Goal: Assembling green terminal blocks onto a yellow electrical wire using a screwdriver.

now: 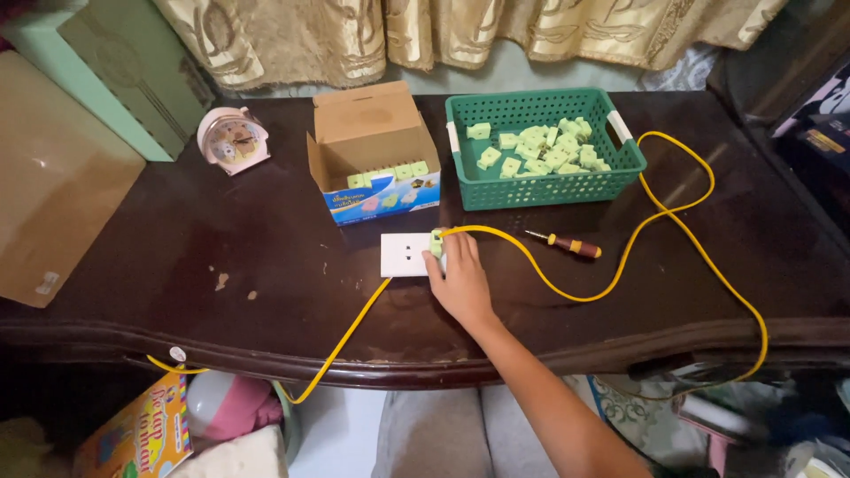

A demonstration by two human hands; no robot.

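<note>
Right hand (459,281) is out over the dark surface (266,265), fingers (440,257) curled narrow around a small green plug (436,241) on the yellow cable (567,283). The plug sits at the fingertips, pressed against the right edge of the white socket plate (405,254). A screwdriver (567,243) lies just to the right; the green basket (544,150) and open cardboard box (372,155) stand behind.

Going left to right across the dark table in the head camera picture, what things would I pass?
Small round clock → open cardboard box → white socket plate → right hand → green basket → screwdriver.
</note>
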